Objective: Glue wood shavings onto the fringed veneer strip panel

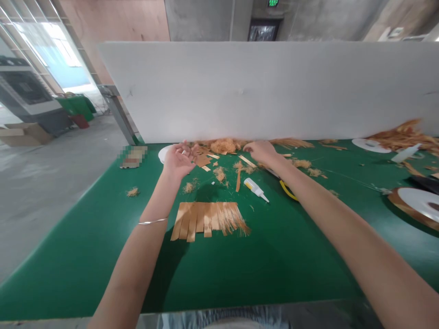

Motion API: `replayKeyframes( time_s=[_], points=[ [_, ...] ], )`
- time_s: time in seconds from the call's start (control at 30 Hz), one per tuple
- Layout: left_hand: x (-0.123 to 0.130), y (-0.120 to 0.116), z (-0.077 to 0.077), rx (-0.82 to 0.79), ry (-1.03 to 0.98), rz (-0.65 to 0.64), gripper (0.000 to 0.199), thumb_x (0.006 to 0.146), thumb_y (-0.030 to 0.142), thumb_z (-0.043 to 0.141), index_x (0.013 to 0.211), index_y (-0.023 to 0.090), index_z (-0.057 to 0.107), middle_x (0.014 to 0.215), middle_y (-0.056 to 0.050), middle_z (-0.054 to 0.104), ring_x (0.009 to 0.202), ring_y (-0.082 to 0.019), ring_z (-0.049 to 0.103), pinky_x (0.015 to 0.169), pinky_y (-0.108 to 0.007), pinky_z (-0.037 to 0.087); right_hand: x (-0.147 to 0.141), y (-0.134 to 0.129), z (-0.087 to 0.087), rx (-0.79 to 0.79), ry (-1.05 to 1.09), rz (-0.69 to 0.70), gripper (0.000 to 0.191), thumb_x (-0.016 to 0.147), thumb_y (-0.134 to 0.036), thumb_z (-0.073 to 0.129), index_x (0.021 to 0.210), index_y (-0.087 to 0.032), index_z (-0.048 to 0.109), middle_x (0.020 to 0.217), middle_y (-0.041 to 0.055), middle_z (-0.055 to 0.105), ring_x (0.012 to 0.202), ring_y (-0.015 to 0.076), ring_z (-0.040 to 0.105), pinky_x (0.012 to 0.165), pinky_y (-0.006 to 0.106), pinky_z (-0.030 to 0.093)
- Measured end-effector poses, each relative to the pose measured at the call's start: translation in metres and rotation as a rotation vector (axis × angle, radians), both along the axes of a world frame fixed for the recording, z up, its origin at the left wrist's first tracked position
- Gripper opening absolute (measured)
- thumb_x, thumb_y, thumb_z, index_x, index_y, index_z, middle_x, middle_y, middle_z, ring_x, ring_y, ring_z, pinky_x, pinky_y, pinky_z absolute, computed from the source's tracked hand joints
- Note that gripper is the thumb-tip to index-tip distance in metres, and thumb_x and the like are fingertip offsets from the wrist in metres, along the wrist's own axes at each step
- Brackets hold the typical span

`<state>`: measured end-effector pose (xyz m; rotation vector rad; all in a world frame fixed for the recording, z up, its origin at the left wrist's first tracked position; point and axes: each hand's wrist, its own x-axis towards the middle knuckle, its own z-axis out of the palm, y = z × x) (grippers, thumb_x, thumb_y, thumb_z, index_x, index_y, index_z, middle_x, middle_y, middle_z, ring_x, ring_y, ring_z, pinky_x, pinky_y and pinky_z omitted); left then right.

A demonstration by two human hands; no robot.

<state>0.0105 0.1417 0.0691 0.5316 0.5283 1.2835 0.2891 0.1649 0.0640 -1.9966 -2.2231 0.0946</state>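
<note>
My left hand (180, 160) is raised over the back left of the green table (274, 260), palm up with fingers apart, holding nothing. My right hand (260, 151) reaches to the back middle, its fingers curled downward near shredded brown fibre (224, 145); what they hold, if anything, is hidden. A tan sheet (206, 217) lies nearer the front, cut into strips on its left and frayed into fine threads on its right. Behind it rests a white glue bottle (254, 187) with a pointed nozzle. Yellow-handled scissors (288, 191) lie partly under my right forearm.
A white panel (240, 91) stands along the table's back edge. At the right are a large roll (420, 203), a second bottle (406, 153) and a fibre heap (401, 137). A blurred-out flat object (132, 157) lies at the back left corner.
</note>
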Motion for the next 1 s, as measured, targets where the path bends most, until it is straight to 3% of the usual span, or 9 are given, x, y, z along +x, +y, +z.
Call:
replayKeyframes(
  time_s=[0.1,0.17,0.2,0.27,0.33,0.47,0.6,0.8,1.0],
  points=[
    [0.005,-0.006,-0.002,0.075,0.239,0.023,0.008,0.073,0.015,0.057,0.071,0.018,0.050,0.049,0.006,0.048,0.064,-0.011,0.063,0.071,-0.025,0.047,-0.024,-0.055,-0.008,0.000,0.044,0.176,0.034,0.091,-0.029,0.041,0.116,-0.024,0.063,0.119,0.0035,0.063,0.105,0.0191,0.059,0.086,0.030,0.045],
    [0.006,-0.016,-0.009,0.191,0.596,-0.009,0.008,0.073,0.016,0.060,0.073,0.017,0.052,0.048,0.006,0.045,0.059,-0.011,0.061,0.068,-0.024,0.047,-0.042,-0.098,-0.021,-0.061,0.061,0.498,0.039,0.092,-0.036,0.038,0.119,-0.018,0.061,0.128,0.0072,0.057,0.115,0.0208,0.053,0.095,0.035,0.041],
    [0.006,-0.022,-0.014,0.283,0.860,-0.073,0.006,0.074,0.019,0.060,0.076,0.017,0.055,0.048,0.006,0.045,0.060,-0.012,0.061,0.067,-0.025,0.046,-0.050,-0.119,-0.030,-0.064,0.047,0.602,0.044,0.093,-0.040,0.039,0.125,-0.016,0.057,0.134,0.0085,0.052,0.123,0.0226,0.047,0.101,0.039,0.036],
    [0.001,-0.038,-0.025,0.325,1.050,-0.189,0.013,0.067,0.019,0.068,0.076,0.015,0.061,0.055,0.000,0.055,0.062,-0.017,0.061,0.065,-0.029,0.045,-0.060,-0.151,-0.047,-0.062,0.023,0.718,0.051,0.094,-0.043,0.035,0.134,-0.014,0.048,0.144,0.0098,0.040,0.133,0.0241,0.035,0.106,0.044,0.030],
    [-0.006,-0.054,-0.036,0.589,1.452,-0.356,0.024,0.071,0.031,0.067,0.090,0.018,0.063,0.083,-0.005,0.065,0.081,-0.022,0.061,0.073,-0.033,0.044,-0.062,-0.169,-0.063,-0.084,0.019,0.754,0.060,0.093,-0.051,0.032,0.138,-0.013,0.041,0.147,0.0096,0.033,0.136,0.0244,0.028,0.108,0.047,0.026],
    [-0.015,-0.078,-0.052,0.858,1.945,-0.404,0.055,0.070,0.053,0.063,0.114,0.020,0.057,0.119,-0.012,0.055,0.112,-0.032,0.048,0.088,-0.043,0.040,-0.048,-0.172,-0.076,-0.112,0.046,0.744,0.061,0.093,-0.054,0.029,0.141,-0.017,0.037,0.147,0.0081,0.033,0.137,0.0229,0.028,0.110,0.049,0.021],
    [-0.005,-0.088,-0.057,0.923,2.068,-0.375,0.069,0.071,0.065,0.056,0.123,0.019,0.050,0.121,-0.014,0.050,0.106,-0.032,0.052,0.084,-0.041,0.043,-0.035,-0.168,-0.070,-0.055,0.102,0.708,0.050,0.092,-0.046,0.040,0.135,-0.021,0.045,0.139,0.0077,0.046,0.131,0.0228,0.038,0.109,0.049,0.020],
    [-0.001,-0.094,-0.053,0.938,2.144,-0.278,0.044,0.084,0.045,0.052,0.118,0.019,0.050,0.117,-0.011,0.052,0.094,-0.026,0.058,0.078,-0.036,0.046,-0.052,-0.162,-0.057,0.097,0.068,0.688,0.030,0.091,-0.031,0.043,0.112,-0.018,0.061,0.114,0.0085,0.065,0.107,0.0218,0.056,0.098,0.043,0.032],
    [-0.017,-0.098,-0.041,0.810,2.330,-0.366,0.046,0.079,0.047,0.057,0.112,0.015,0.052,0.117,-0.015,0.051,0.095,-0.030,0.058,0.075,-0.038,0.045,-0.073,-0.134,-0.050,-0.099,-0.076,0.478,0.045,0.081,-0.048,0.057,0.108,-0.012,0.059,0.109,0.0144,0.060,0.100,0.0286,0.054,0.078,0.037,0.042]
  ],
)
